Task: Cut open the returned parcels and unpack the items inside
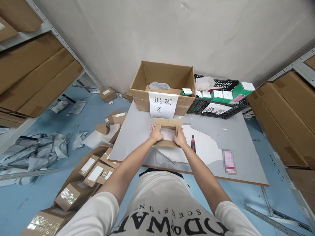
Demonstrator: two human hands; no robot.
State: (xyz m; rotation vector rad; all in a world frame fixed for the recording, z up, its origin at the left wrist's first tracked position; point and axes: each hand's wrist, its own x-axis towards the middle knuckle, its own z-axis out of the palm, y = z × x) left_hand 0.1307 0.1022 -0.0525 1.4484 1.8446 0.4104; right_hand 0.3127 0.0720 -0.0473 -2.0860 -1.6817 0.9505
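A small cardboard box (168, 122) stands on the table in front of me with its top flaps spread and pale material visible inside. My left hand (155, 133) grips its left side, fingers on the outside and thumb toward the opening. On the opposite side, my right hand (180, 137) holds the box the same way. White paper (205, 144) lies under and beside the box. A red and black utility knife (193, 143) rests on that paper, just right of my right hand.
Behind stands a large open carton (140, 98) with a paper sign. Beside it, a black crate (194, 106) holds several green-and-white boxes. A blurred pink item (229, 161) lies on the table (246, 157) at right. Several taped parcels (73, 195) fill the lower left.
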